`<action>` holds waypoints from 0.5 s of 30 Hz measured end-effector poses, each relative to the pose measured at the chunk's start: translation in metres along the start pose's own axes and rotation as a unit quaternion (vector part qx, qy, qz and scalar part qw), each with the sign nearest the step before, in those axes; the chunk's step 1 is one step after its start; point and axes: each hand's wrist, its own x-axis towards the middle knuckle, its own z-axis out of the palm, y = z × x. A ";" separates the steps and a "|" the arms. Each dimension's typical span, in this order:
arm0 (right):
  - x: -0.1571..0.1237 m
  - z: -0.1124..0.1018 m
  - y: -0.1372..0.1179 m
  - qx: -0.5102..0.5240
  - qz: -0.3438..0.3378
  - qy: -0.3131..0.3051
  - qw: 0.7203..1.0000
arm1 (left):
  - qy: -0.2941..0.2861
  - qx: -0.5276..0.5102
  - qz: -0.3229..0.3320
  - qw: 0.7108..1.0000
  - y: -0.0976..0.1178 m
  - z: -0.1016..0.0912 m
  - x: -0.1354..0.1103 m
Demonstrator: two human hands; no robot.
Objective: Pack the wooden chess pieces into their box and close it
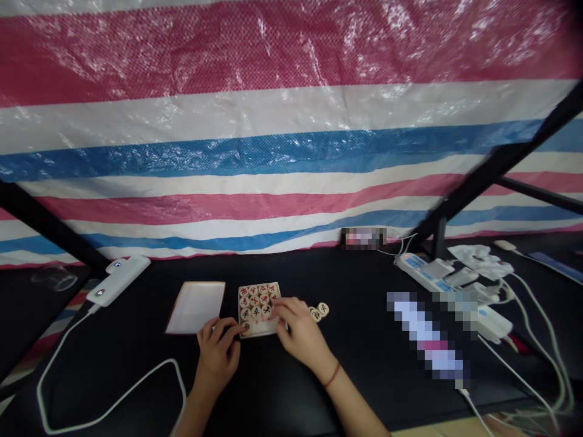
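A square wooden tray (pixel 259 309) sits on the black tabletop, packed with round wooden Chinese chess pieces with red and black characters. My right hand (pixel 298 332) lies over the tray's right side, fingertips on the pieces near its lower right. Whether those fingers grip a piece, I cannot tell. My left hand (pixel 217 355) reaches the tray's lower left corner, fingers curled at the edge and nearest a piece there. Several loose pieces (pixel 319 312) lie just right of the tray. A flat white rectangular card or lid (pixel 195 308) lies to its left.
A white power strip (pixel 421 273) with plugs and white cables lies at the right, beside pixelated objects (pixel 428 337). A white power bank (pixel 118 279) with a looping cable (pixel 109 406) sits at the left. A black frame and striped tarp (pixel 273 152) stand behind the table.
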 end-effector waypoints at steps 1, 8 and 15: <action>-0.002 -0.010 0.008 -0.008 0.012 -0.010 1.000 | 0.007 -0.005 -0.004 1.000 0.002 0.000 0.001; -0.019 -0.037 0.050 -0.082 0.046 -0.115 0.989 | 0.052 -0.036 -0.003 0.998 0.020 -0.003 0.025; -0.015 -0.034 0.048 -0.059 0.051 -0.088 0.993 | 0.037 -0.044 0.010 0.998 0.038 -0.001 0.046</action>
